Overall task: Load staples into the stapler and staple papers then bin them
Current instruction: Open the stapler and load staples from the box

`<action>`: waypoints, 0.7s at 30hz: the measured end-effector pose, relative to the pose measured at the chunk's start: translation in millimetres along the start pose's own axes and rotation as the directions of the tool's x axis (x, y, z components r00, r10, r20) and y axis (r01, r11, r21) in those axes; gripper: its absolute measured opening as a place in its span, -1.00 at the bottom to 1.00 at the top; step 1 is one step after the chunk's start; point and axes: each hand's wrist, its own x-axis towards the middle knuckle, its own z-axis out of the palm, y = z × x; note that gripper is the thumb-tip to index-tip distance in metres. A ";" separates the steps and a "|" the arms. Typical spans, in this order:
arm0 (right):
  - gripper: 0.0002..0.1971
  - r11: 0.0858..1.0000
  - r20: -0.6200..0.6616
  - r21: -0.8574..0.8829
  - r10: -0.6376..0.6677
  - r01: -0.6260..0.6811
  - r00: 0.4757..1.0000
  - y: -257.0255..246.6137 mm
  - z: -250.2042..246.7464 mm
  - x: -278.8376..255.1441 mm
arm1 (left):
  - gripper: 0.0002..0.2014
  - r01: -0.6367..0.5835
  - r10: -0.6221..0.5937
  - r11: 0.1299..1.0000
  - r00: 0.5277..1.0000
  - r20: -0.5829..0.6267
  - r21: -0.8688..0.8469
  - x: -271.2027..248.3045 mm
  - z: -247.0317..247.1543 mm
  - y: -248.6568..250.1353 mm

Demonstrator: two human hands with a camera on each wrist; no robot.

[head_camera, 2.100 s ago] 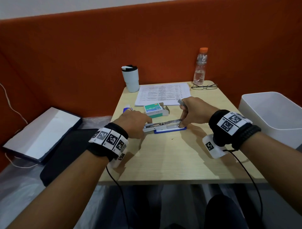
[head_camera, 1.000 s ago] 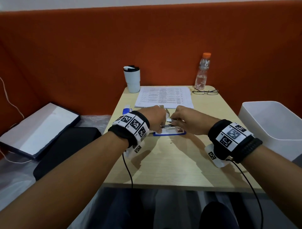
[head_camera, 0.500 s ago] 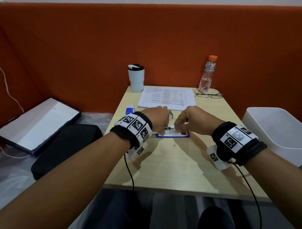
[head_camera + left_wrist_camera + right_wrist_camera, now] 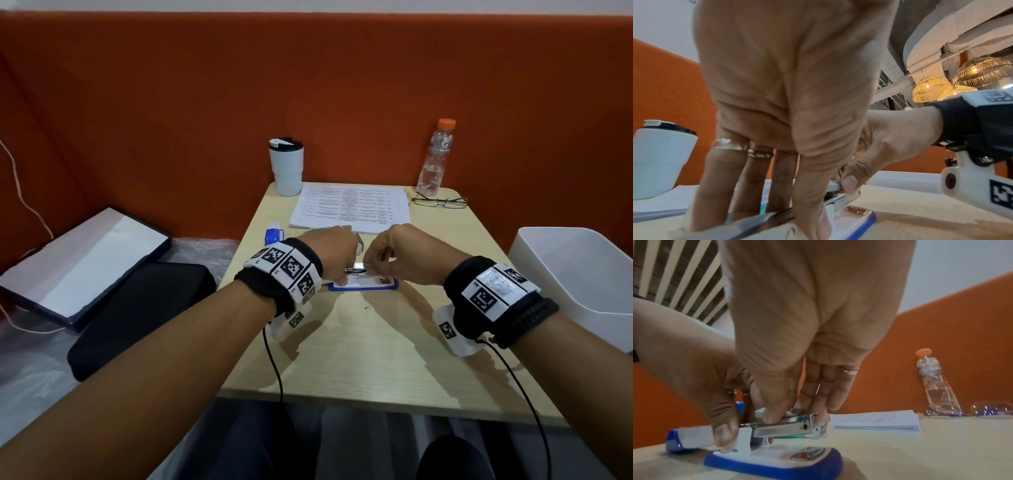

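Observation:
A blue and white stapler (image 4: 363,284) lies opened out on the table, its cover (image 4: 273,235) swung back to the left. My left hand (image 4: 342,278) grips it by the white hinge block, thumb in front (image 4: 723,434) and fingers behind. My right hand (image 4: 369,270) pinches the bare metal magazine (image 4: 783,426) between thumb and fingers. Whether a staple strip sits under those fingers is hidden. A green staple box (image 4: 791,436) lies just behind the stapler. The printed papers (image 4: 349,207) lie stacked at the table's far side.
A white bin (image 4: 579,270) stands beside the table on the right. At the back are a white tumbler (image 4: 286,168), a clear bottle (image 4: 433,164) and glasses (image 4: 440,201). A laptop (image 4: 78,263) and black sleeve (image 4: 137,315) lie on the left.
My left hand slid from the stapler's rear up to its hinge block. My right hand came down onto the magazine. Over the last half second both hands barely moved.

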 end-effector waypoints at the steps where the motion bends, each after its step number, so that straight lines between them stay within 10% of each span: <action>1: -0.89 1.000 -0.004 0.005 -0.015 0.015 1.000 0.3 0.2 -0.9 | -0.61 0.000 0.000 1.000 1.000 0.001 0.002 -0.2 -0.2 0.3; 21: -0.84 1.000 0.003 -0.015 0.014 -0.014 1.000 -3.2 2.9 -2.2 | -0.59 0.021 -0.021 1.000 1.000 -0.004 -0.004 8.5 7.7 -4.4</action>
